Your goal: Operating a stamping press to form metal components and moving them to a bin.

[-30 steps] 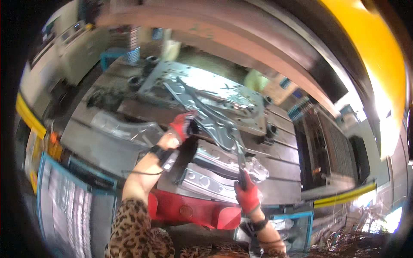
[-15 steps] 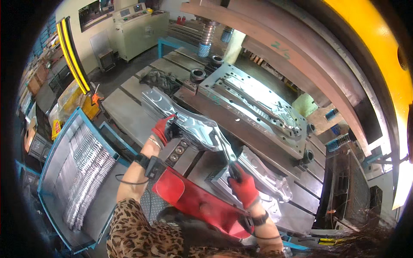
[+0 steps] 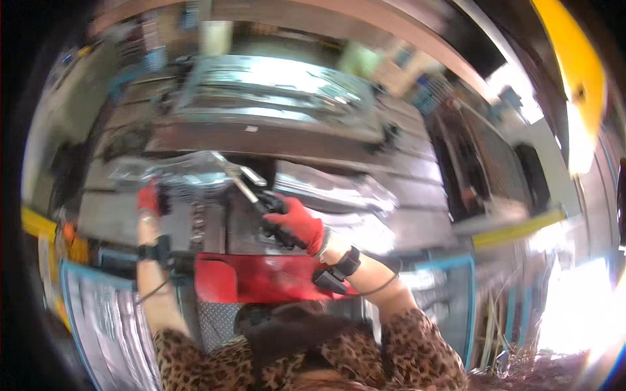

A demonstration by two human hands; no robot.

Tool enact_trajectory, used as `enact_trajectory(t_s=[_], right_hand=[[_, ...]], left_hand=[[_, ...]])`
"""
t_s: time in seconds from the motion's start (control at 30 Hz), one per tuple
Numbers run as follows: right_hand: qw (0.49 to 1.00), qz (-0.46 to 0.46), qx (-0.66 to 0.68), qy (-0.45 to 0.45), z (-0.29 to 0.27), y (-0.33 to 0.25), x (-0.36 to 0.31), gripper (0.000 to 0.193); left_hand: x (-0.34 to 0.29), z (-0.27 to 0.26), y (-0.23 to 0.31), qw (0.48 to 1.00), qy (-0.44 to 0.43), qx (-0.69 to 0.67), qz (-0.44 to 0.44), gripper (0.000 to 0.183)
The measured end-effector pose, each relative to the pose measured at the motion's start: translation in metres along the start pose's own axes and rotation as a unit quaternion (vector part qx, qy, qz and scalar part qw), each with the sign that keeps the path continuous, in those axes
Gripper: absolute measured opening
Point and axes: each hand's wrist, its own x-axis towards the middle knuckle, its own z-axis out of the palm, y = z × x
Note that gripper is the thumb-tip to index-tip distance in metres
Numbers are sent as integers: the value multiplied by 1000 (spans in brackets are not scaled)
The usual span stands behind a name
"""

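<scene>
My left hand (image 3: 150,197), in a red glove with a dark palm, is at the near edge of a long pressed metal part (image 3: 195,168). Its fingers are blurred but look closed on that edge. My right hand (image 3: 297,225), gloved alike, is wrapped round the black handle of a tong-like tool (image 3: 245,189) with silver prongs. The prongs reach up and left beside the part's right end; whether they touch it, I cannot tell. Another pressed metal part (image 3: 332,186) lies on the press bed to the right of the tool.
Behind the parts stands a die block (image 3: 261,137) with a shiny top plate. A red padded sheet (image 3: 267,277) hangs along the bed's near side. A blue-framed bin (image 3: 104,274) of stacked metal parts is at lower left. The press's yellow frame (image 3: 574,85) is at upper right.
The view has swung to the right and is blurred. My right hand and the tool have drawn back from the part's right end, the prongs now showing apart. My left hand stays at the part's edge.
</scene>
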Motion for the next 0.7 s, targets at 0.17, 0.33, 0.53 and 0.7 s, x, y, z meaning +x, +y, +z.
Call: enact_trajectory(t_s=[0.17, 0.33, 0.53, 0.7], right_hand=[[967, -17, -139, 211, -53, -4, -138, 59], [868, 132, -204, 434, -93, 33, -270, 61], [796, 236, -375, 413, -70, 86, -320, 61], [842, 185, -261, 434, -63, 58, -338, 60]], left_hand=[[-49, 18, 25, 992, 54, -109, -26, 43], [-132, 67, 5, 986, 94, -44, 131, 43], [-209, 186, -23, 924, -143, 316, 159, 38], [-224, 211, -10, 865, -129, 330, 354, 30]])
